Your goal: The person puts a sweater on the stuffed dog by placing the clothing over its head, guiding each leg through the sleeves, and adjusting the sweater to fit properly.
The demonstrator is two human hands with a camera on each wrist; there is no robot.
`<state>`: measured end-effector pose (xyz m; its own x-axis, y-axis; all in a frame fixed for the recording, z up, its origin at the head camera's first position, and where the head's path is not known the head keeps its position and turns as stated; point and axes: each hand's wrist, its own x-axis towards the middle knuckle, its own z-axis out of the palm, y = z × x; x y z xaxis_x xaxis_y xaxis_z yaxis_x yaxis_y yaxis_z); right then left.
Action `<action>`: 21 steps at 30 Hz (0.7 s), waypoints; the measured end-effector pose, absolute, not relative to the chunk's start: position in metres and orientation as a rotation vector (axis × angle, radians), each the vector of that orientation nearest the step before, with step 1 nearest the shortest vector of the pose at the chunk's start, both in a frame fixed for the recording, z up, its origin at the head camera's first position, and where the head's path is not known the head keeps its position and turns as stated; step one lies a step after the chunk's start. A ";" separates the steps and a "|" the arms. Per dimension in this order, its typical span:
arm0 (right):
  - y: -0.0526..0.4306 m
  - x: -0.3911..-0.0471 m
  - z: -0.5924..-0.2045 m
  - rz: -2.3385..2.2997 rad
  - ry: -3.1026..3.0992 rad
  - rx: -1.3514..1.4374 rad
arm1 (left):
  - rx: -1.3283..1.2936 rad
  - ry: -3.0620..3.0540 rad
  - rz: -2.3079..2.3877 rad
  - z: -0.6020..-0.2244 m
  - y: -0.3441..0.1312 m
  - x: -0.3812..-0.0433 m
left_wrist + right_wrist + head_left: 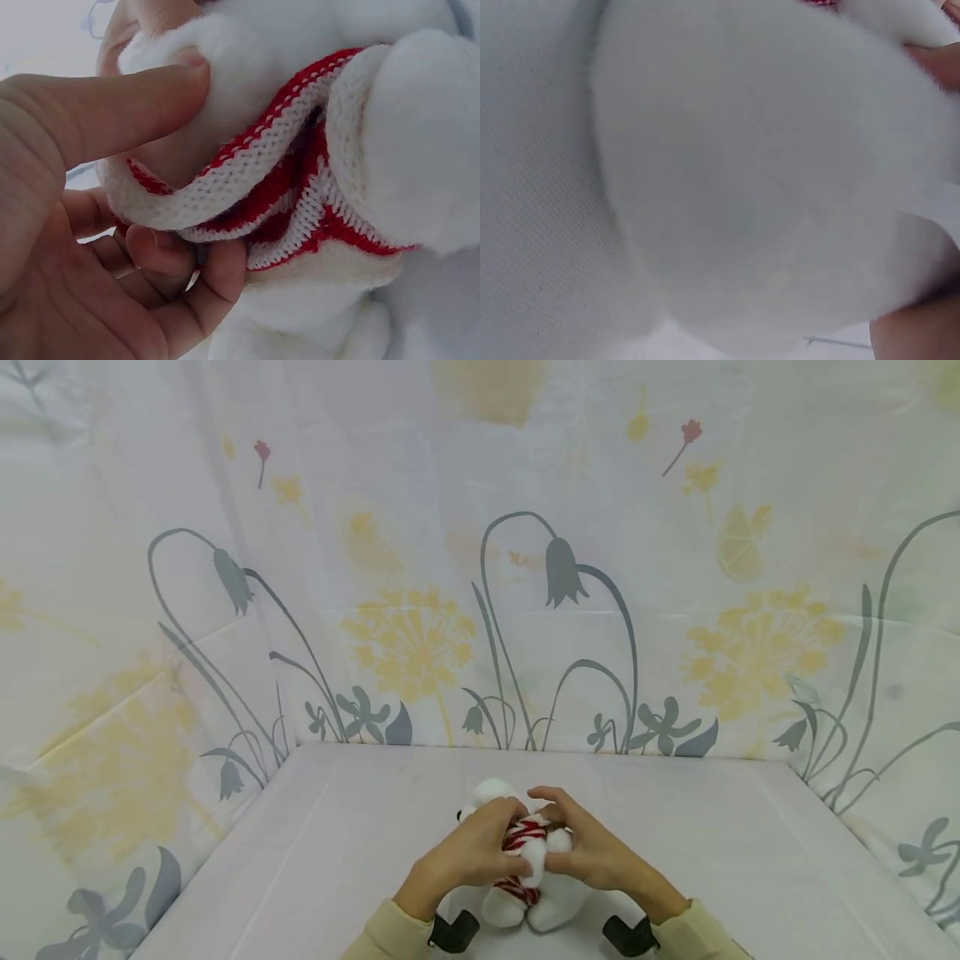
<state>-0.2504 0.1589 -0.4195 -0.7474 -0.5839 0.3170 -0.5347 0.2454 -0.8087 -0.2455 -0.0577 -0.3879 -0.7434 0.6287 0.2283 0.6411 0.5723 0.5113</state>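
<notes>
A white plush toy (557,903) lies on the table, wearing a red-and-white striped knitted sweater (525,833). My left hand (471,847) grips the sweater; the left wrist view shows its curled fingers in the knit fabric (247,206) and its thumb along a white stuffed limb (232,60). From the other side, my right hand (596,852) holds the toy's limb, thumb and fingers bent around it. White plush (757,165) fills most of the right wrist view, hiding most of that hand's fingers.
The toy rests on a white table (360,827). Behind it and at both sides hangs a pale cloth (420,485) printed with grey and yellow flowers. Dark wrist devices (454,933) sit below both hands.
</notes>
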 end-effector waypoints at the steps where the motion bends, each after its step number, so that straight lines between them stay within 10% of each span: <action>1: 0.159 -0.250 -0.419 -1.549 2.452 -1.097 | -1.113 -2.763 -0.908 -0.389 -0.057 -0.246; 21: 0.156 -0.242 -0.407 -1.459 2.571 -1.109 | -1.012 -2.734 -0.519 -0.387 -0.056 -0.242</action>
<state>-0.2415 0.1558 -0.4068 -0.7530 -0.5645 0.3380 -0.5796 0.3261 -0.7468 -0.2418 -0.0563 -0.3869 -0.7522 0.5945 0.2843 0.6573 0.7074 0.2599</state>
